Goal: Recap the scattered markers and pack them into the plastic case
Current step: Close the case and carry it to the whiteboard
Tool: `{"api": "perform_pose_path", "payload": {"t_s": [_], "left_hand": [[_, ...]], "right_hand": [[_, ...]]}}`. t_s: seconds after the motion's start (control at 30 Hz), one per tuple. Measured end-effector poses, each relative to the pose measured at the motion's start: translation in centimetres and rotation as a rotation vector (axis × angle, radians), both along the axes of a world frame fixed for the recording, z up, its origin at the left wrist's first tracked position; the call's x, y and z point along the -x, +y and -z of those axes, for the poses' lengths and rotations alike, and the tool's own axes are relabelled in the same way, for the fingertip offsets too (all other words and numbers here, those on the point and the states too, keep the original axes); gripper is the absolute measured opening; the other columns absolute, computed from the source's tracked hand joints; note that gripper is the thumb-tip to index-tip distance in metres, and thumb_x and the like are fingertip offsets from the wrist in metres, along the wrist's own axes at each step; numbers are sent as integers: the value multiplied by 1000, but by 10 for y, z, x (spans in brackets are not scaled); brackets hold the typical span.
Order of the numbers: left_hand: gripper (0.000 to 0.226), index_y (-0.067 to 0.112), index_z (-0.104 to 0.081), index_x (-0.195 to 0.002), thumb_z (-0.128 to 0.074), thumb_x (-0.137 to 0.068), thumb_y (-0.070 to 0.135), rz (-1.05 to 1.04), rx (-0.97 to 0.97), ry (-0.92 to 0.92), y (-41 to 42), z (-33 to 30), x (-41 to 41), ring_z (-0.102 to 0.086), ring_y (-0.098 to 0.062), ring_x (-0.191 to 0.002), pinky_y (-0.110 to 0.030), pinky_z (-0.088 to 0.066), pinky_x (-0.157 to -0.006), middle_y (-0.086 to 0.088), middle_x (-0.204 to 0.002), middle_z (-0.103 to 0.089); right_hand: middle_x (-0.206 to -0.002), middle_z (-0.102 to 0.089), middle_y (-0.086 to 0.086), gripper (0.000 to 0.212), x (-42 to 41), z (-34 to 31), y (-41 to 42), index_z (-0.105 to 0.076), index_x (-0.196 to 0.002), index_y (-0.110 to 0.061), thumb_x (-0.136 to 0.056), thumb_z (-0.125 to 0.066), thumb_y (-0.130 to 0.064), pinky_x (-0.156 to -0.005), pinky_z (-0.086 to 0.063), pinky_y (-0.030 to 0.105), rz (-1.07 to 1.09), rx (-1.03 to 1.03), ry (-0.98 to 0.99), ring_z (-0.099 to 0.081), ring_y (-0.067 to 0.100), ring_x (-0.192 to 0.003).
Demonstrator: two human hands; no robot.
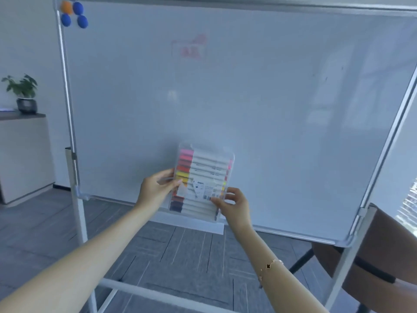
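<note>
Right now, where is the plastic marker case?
In the head view, the plastic case is low and centre, held upright in front of the whiteboard between the left hand and the right hand.

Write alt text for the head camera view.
Two hands, left hand and right hand, hold a clear plastic case of capped markers upright before a whiteboard. Magnets sit top left.

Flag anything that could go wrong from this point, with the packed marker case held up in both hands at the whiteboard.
1. The plastic case is held in mid-air by its side edges only, left hand and right hand pinching it; a slip could drop it to the floor.
2. Whether the lid is latched cannot be told; if not, the markers could spill.
</note>
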State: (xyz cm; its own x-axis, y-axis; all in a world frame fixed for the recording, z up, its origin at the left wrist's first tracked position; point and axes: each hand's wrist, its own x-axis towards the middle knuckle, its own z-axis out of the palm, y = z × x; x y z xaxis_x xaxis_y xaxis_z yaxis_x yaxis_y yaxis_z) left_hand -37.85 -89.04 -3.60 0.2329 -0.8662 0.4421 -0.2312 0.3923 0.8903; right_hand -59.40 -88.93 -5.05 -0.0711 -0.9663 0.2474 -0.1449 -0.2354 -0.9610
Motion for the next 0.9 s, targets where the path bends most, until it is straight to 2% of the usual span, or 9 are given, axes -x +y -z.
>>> {"api": "perform_pose_path", "payload": {"t_s": [0.07, 0.13, 0.2, 0.3, 0.43, 0.6, 0.67, 0.8, 0.9], "left_hand": [[34, 19, -70, -112, -76, -78, 17, 0, -19, 1, -10, 18, -4, -65, -2, -99, -30, -50, -94, 9, -104, -71], [36, 21, -69, -113, -76, -78, 18, -13, -29, -7, -17, 34, -11, -63, 9, -94, -15, -48, -88, 18, -99, -70], [36, 21, -69, -112, -76, -77, 17, -23, -31, -8, -26, 44, -17, -62, 14, -91, -8, -45, -83, 23, -94, -69], [37, 16, -69, -113, -76, -77, 15, -29, -20, 4, -37, 54, -23, -61, 13, -91, -12, -44, -89, 12, -103, -70], [40, 15, -69, -116, -77, -77, 19, -32, -25, -11, -48, 63, -30, -62, -1, -105, -22, -44, -98, 5, -112, -70], [37, 15, -69, -114, -76, -78, 16, -54, -21, 8, -52, 71, -28, -62, 14, -88, -2, -44, -78, 13, -101, -70], [35, 18, -69, -112, -76, -77, 18, -61, -25, -7, -50, 73, -29, -61, 16, -88, -3, -42, -78, 22, -94, -69], [32, 20, -70, -110, -76, -78, 19, -54, -51, -7, -45, 73, -32, -63, 11, -90, -10, -44, -83, 16, -99, -70], [24, 28, -69, -102, -75, -79, 23, -44, -65, -21, -40, 73, -32, -63, 11, -89, -10, -44, -81, 24, -90, -70]], "right_hand": [[-97, -67, -1, 32, -3, 22, -15, -60, -104, -16, -78, -78, -19, -68, -54, 30, -7, -26, -6, -67, 17, -83], [-97, -68, 0, 30, -9, 37, -26, -61, -104, -17, -79, -78, -20, -73, -55, 33, -29, -37, 1, -68, 18, -84], [-97, -69, 0, 28, -14, 47, -33, -62, -103, -18, -79, -77, -19, -70, -54, 30, -33, -28, 3, -69, 16, -82], [-95, -69, -1, 26, -20, 56, -41, -64, -104, -18, -80, -76, -17, -67, -53, 25, -20, -8, -13, -69, 13, -79], [-95, -69, -3, 22, -26, 65, -47, -64, -100, -17, -81, -76, -20, -77, -56, 33, 4, -26, -1, -68, 15, -85], [-96, -68, -5, 28, -28, 65, -48, -62, -100, -15, -79, -77, -24, -79, -55, 31, 57, -49, 8, -65, 10, -90], [-94, -68, -5, 28, -27, 66, -46, -63, -99, -14, -79, -77, -27, -78, -54, 28, 51, -71, 42, -64, 10, -91], [-90, -68, -5, 27, -26, 65, -44, -65, -96, -13, -79, -76, -31, -72, -49, 21, 18, -97, 89, -63, 12, -85], [-87, -66, -5, 26, -25, 66, -45, -65, -96, -13, -80, -75, -32, -66, -45, 17, 10, -107, 104, -62, 11, -81]]}}
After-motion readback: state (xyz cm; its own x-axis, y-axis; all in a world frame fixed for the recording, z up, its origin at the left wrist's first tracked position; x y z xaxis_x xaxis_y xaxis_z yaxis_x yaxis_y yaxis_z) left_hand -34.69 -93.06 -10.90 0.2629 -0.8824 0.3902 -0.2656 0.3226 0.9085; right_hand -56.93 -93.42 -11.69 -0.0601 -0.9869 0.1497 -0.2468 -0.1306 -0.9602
